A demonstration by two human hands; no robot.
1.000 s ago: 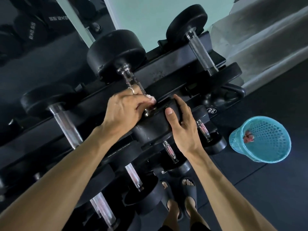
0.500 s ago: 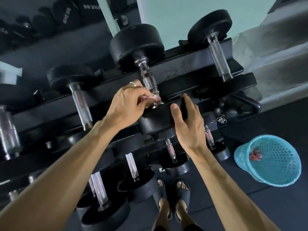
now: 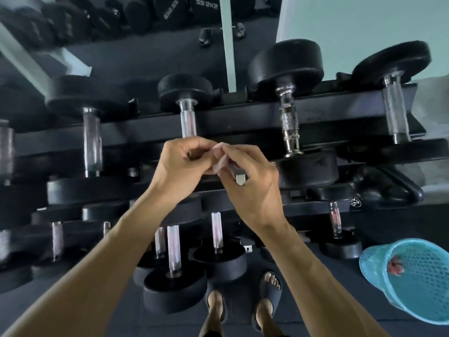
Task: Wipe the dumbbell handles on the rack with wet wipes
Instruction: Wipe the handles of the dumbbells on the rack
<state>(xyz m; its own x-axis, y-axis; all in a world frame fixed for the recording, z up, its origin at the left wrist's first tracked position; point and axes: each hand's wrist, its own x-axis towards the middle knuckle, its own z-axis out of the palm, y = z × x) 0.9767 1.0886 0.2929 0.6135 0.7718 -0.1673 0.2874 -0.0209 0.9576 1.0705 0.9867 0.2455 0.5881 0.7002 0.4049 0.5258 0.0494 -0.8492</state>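
Note:
Black dumbbells with chrome handles lie in rows on a black tiered rack [image 3: 243, 122]. Both my hands meet in front of the top tier, clear of any dumbbell. My left hand [image 3: 184, 164] and my right hand [image 3: 247, 181] pinch a small pale wet wipe [image 3: 220, 159] between their fingertips. Just above the hands stands a knurled chrome handle [image 3: 188, 120]. To the right is a dumbbell with a ringed shiny handle [image 3: 289, 122], and another with a matte handle [image 3: 393, 113] sits at the far right.
A turquoise mesh basket [image 3: 413, 278] holding a pinkish crumpled wipe stands on the dark floor at the lower right. More dumbbells fill the lower tiers. My feet in dark slides [image 3: 243, 300] are close to the rack's base. A mirror behind reflects weights.
Both hands left the ringed-handle dumbbell and moved left, coming together on the wipe. The view shifted left, so more of the rack's left side shows.

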